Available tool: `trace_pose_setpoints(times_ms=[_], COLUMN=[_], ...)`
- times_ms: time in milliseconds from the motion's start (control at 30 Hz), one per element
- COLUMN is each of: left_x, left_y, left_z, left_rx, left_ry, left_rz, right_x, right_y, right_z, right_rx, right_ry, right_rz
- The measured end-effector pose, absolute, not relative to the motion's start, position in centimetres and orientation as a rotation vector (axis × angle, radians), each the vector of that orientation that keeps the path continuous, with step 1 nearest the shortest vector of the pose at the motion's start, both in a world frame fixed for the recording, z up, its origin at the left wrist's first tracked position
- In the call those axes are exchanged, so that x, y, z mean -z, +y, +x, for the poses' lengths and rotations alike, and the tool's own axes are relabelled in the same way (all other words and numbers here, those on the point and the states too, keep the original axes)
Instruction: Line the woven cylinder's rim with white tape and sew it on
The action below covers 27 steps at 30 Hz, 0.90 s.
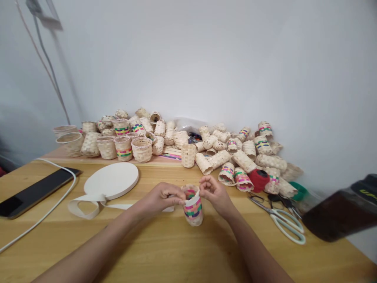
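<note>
A small woven basket (193,212) with pink, green and purple bands stands upright between my hands, its open top tilted slightly toward the back. My left hand (166,195) pinches the left side of its rim. At the right side of the rim, my right hand (214,192) has thumb and forefinger closed on the end of a pale strip (193,201) that runs along the basket's upper edge. A roll of white ribbon (113,180) lies to the left, its loose tail reaching behind my left forearm.
Several woven baskets (141,149) crowd the table's back along the wall. A phone (38,192) and white cable (48,218) lie at the left. Scissors (285,226), a red spool (259,180) and a dark container (338,210) are at the right.
</note>
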<state>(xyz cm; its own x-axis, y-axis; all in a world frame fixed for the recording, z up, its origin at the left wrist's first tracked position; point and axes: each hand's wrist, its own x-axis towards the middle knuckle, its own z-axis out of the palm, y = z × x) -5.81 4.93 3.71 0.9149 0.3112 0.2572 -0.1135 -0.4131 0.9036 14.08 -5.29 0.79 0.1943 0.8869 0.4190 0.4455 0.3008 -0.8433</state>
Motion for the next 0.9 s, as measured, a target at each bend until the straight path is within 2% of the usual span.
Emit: trace_pose_setpoints(times_ms=[433, 700, 900], left_x=[-1.4, -0.6, -0.3], left_y=[4.6, 4.5, 3.9], left_z=[-5.0, -4.3, -4.0], left_rx=[-0.765, -0.818, -0.693], left_ry=[0.261, 0.449, 0.523], left_rz=[1.924, 1.828, 1.763], right_x=[-2.0, 0.1, 0.9], right_y=[-6.2, -5.5, -4.8], right_z=[12.9, 12.4, 12.0], right_rx=[0.092, 0.136, -0.111], right_ry=[-1.631, -1.796, -1.707], right_rz=[-1.315, -1.495, -1.602])
